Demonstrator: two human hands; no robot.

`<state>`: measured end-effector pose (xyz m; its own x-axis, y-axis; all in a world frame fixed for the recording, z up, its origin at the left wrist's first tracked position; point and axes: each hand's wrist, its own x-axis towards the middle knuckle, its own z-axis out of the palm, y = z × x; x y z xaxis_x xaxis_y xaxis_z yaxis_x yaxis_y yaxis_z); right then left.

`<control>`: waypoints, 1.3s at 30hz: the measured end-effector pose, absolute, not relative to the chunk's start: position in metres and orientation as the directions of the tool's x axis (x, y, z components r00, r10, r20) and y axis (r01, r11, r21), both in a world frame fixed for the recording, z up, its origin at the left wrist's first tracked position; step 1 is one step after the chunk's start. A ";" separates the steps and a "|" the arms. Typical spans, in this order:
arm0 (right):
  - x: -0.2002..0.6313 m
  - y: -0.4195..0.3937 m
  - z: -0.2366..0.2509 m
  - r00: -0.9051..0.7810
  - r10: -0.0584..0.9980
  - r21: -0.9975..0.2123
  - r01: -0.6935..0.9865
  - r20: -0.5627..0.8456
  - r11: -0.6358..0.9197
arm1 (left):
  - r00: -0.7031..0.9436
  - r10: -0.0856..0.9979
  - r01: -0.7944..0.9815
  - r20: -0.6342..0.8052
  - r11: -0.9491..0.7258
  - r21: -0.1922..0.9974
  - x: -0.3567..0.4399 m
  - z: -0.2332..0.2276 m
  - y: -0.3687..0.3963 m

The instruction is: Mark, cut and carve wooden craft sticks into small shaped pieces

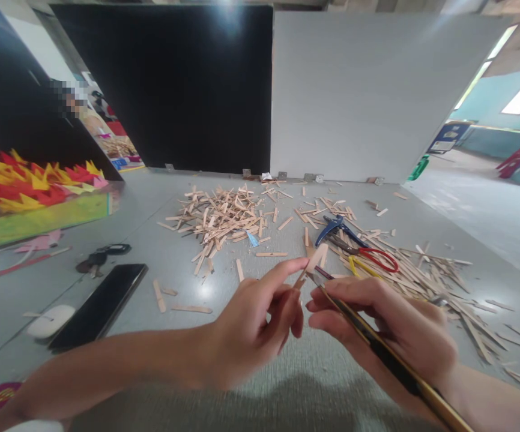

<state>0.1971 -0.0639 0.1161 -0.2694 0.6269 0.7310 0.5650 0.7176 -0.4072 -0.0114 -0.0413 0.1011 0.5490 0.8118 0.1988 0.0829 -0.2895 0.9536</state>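
My left hand [255, 318] pinches a small wooden stick piece [314, 259] between thumb and forefinger, held above the grey table [287, 384]. My right hand [390, 330] grips a long black and yellow brush or pencil [390, 360], its tip touching the stick piece. Both hands meet near the middle of the table, in front of the scattered sticks.
A heap of wooden stick offcuts [219, 219] lies further back, more offcuts [426, 270] at the right. Blue pliers [332, 228] and red-and-yellow scissors [372, 259] lie among them. A black phone [100, 303], keys [100, 257] and a white object [50, 321] sit left. Black and white boards stand behind.
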 end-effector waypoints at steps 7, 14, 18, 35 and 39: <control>0.202 -0.060 0.110 -0.300 0.537 -0.308 0.562 0.789 0.768 | 0.545 0.802 0.108 0.244 -0.356 0.928 -0.013 0.098 -0.039; 0.203 -0.064 0.118 -0.316 0.590 -0.332 0.592 0.743 0.735 | 0.574 0.757 0.142 0.313 -0.468 0.872 -0.015 0.093 -0.037; 0.197 -0.065 0.125 -0.230 0.681 -0.478 0.559 0.695 0.677 | 0.591 0.683 0.152 0.429 -0.617 0.772 -0.017 0.086 -0.036; 0.204 -0.059 0.115 -0.469 0.435 -0.200 0.469 0.769 0.860 | 0.650 0.700 0.117 0.294 -0.475 0.872 -0.019 0.087 -0.033; 0.202 -0.060 0.114 -0.405 0.460 -0.208 0.529 0.790 0.823 | 0.630 0.730 0.092 0.265 -0.409 0.908 -0.018 0.090 -0.033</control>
